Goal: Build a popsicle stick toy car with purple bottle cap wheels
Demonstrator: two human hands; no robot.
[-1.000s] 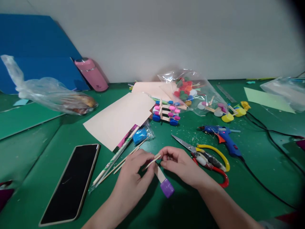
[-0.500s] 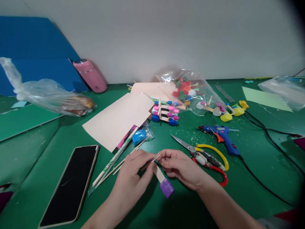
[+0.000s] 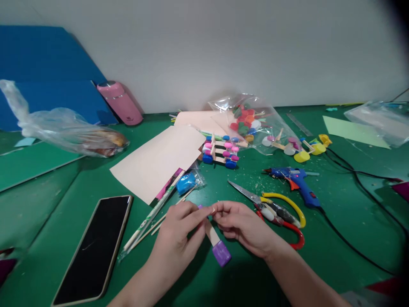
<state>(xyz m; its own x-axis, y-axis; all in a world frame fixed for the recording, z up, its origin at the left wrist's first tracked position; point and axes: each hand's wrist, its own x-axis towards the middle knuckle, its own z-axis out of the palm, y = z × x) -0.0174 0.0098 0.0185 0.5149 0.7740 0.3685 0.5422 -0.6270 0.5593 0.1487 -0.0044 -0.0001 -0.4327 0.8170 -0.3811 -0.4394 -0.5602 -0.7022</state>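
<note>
My left hand (image 3: 183,228) and my right hand (image 3: 241,224) meet at the fingertips above the green table. Between them, a flat wooden stick (image 3: 211,233) with a purple block (image 3: 221,253) at its lower end slants down to the right. Part of another purple piece (image 3: 200,207) shows at my left fingers. Both hands are closed in a pinch; the small item between the fingertips is mostly hidden. Thin wooden sticks (image 3: 158,224) lie left of my left hand, beside a blue packet (image 3: 186,183).
A phone (image 3: 96,247) lies at left, scissors (image 3: 251,195) and a blue glue gun (image 3: 297,181) with its cord at right. Behind are cream paper (image 3: 156,162), small wheeled models (image 3: 221,151), a bag of colourful caps (image 3: 247,119) and a pink bottle (image 3: 122,102).
The thin stick that showed between my fingertips is now covered by my left fingers, which have closed over it. The purple block has shifted slightly left.
</note>
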